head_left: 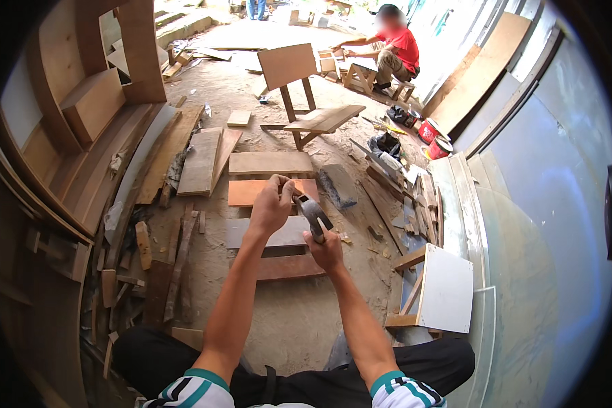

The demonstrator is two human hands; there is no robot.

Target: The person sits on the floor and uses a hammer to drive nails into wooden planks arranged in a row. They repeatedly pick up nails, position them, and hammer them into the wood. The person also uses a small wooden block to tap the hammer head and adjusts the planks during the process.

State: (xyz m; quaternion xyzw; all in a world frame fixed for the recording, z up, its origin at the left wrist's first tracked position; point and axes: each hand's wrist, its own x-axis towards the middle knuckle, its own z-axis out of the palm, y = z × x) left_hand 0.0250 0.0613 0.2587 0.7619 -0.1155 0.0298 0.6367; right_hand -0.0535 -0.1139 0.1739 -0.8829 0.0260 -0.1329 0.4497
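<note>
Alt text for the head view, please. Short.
A person's right hand grips a hammer and the left hand is beside its head, above boards lying in a row on the ground. Beyond them stands a wooden chair; farther back sits a co-worker in a red shirt.

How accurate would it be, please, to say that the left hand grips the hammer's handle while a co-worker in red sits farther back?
Not quite: the head view shows the right hand gripping the handle of the hammer, not the left hand. The co-worker in red does sit farther back.
</note>
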